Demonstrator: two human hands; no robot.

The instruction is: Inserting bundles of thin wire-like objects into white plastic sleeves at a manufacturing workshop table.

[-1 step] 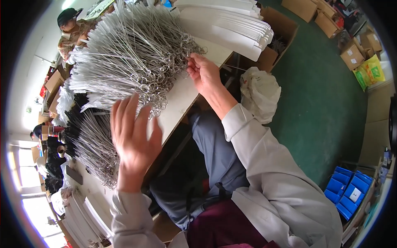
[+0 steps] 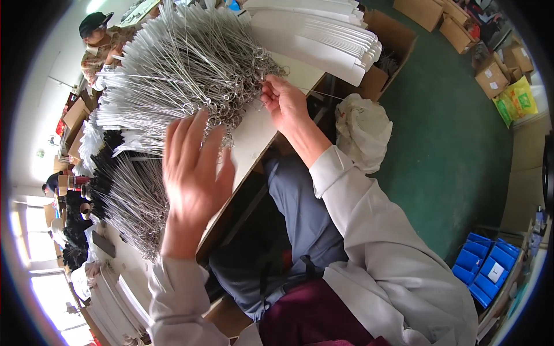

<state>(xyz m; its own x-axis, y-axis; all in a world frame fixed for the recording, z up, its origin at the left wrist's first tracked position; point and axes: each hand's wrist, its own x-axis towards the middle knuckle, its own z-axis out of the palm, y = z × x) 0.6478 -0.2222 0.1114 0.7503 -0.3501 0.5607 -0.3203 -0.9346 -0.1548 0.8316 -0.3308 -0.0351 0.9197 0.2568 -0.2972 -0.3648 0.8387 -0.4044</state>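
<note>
A big heap of thin wire brushes (image 2: 173, 75) with pale bristles lies on the white table (image 2: 249, 134), their looped ends toward me. My right hand (image 2: 281, 101) is at the heap's right edge by the loops, thumb and fingers pinched. A thin wire (image 2: 320, 93) runs out to the right from behind that hand and seems held in it. My left hand (image 2: 196, 164), a little smeared by motion, hovers over the near loops with its fingers spread and nothing in it. Left of it lies a smaller bundle of black-bristled wire brushes (image 2: 135, 199).
White folded card sheets (image 2: 323, 46) are stacked at the table's far right, beside an open carton (image 2: 398, 43). A pale plastic bag (image 2: 363, 132) bulges right of my right forearm. Blue bins (image 2: 485, 268) stand at lower right. Another person (image 2: 101, 46) sits across, at far left.
My left hand has shifted right and slightly away from me over the loops, fingers still spread. The right hand has stayed in place.
</note>
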